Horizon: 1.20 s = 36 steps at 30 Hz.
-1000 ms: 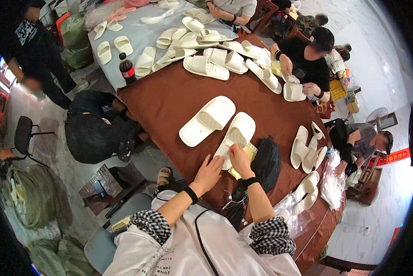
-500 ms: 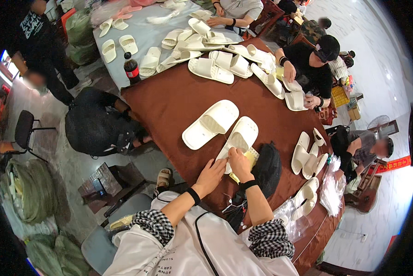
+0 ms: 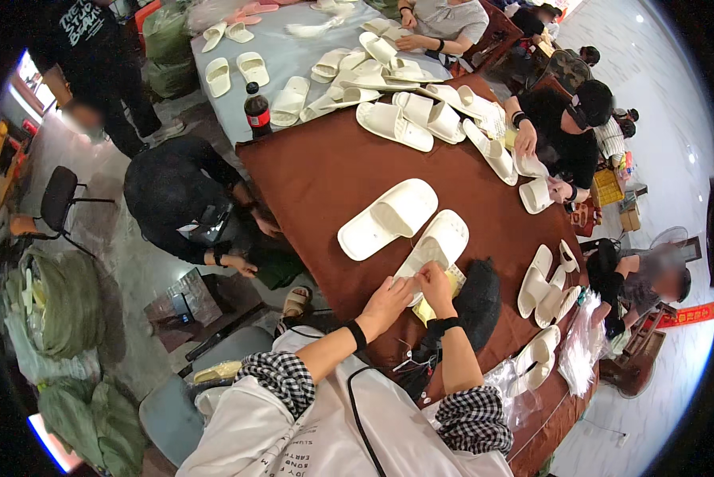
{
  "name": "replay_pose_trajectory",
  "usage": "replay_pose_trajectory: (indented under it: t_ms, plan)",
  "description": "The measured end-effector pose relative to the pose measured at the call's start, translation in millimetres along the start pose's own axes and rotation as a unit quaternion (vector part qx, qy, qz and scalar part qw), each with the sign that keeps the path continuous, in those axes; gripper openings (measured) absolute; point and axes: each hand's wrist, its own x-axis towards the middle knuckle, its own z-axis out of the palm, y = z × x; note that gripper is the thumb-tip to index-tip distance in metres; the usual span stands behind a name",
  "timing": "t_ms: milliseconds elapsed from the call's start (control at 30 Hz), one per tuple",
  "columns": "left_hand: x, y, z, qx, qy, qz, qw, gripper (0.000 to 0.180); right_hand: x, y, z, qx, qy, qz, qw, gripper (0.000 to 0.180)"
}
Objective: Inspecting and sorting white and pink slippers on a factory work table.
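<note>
Right beneath the fingers of the left hand (image 3: 383,308) and the right hand (image 3: 436,291) lies the heel end of a white slipper (image 3: 446,236), sole down on the brown tabletop (image 3: 309,183), its strap pointing away from the wearer. The fingertips of both hands are bent inward and meet over that heel, the right thumb and forefinger drawn close together; whether they pinch something small cannot be told. The step in hand looks like fine two-handed work at the heel, and the next move seems to call for small, steady finger motions without pushing the slipper askew.

Beyond the fingers to the left, a second white slipper (image 3: 396,219) rests near the first, untouched. Just right of the fingers, a yellow sheet (image 3: 454,278) sits partly behind the right hand, and a black pouch (image 3: 477,302) lies against it, crowding that side. Nearer the body than the fingers, thin cords (image 3: 408,362) could catch on the right wrist.

Farther right are more slippers (image 3: 536,278) and clear plastic bags (image 3: 583,342). Far beyond the fingers, a slipper pile (image 3: 396,123) and a dark bottle (image 3: 257,110) leave the near space free.
</note>
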Motion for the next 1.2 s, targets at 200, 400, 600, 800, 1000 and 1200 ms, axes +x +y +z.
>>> replay_pose_trajectory:
  t_ms: [200, 400, 600, 800, 1000, 1200]
  plan:
    - [2, 4, -9, 0.048, -0.039, 0.003, 0.998, 0.038, 1, 12, 3, 0.000, 0.010, -0.009, 1.000, 0.014]
    - [-5, 0, -3, 0.054, -0.039, 0.003, 0.998, 0.042, 3, 4, 1, 0.068, -0.051, -0.013, 0.996, 0.019]
    - [3, 7, 6, 0.038, -0.007, -0.002, 0.999, 0.039, 2, 23, 11, 0.006, 0.020, -0.070, 0.997, 0.016]
    - [5, 14, 4, 0.124, -0.021, -0.004, 0.992, 0.038, 7, 30, 15, 0.043, 0.012, -0.076, 0.996, 0.013]
    - [8, 20, 10, 0.124, -0.052, -0.013, 0.991, 0.043, 7, 35, 12, 0.064, -0.021, -0.045, 0.997, 0.013]
    - [5, 19, 10, 0.098, -0.026, -0.028, 0.994, 0.044, 6, 31, 8, 0.046, -0.007, -0.057, 0.997, 0.013]
